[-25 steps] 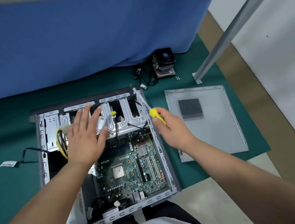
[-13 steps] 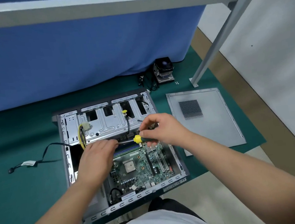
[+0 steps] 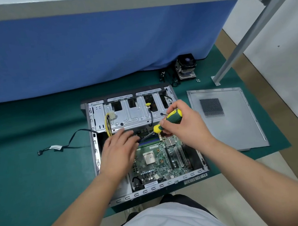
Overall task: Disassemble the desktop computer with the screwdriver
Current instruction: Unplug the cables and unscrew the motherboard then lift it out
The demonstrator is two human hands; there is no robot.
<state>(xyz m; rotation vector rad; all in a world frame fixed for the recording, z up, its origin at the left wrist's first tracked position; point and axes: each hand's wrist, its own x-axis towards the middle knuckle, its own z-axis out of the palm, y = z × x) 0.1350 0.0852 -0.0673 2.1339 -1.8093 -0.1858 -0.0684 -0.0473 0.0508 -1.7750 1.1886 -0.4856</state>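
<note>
The right hand (image 3: 187, 125) grips the green-and-yellow screwdriver (image 3: 168, 120), shaft angled down-left over the green motherboard (image 3: 161, 160). The left hand (image 3: 119, 152) hovers palm-down, blurred fingers extended, inside the open grey metal computer case (image 3: 95, 112).

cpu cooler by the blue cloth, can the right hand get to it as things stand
Probably not yet: the right hand grips the screwdriver over the case. The cpu cooler sits uncovered beyond the case's far edge.
</note>
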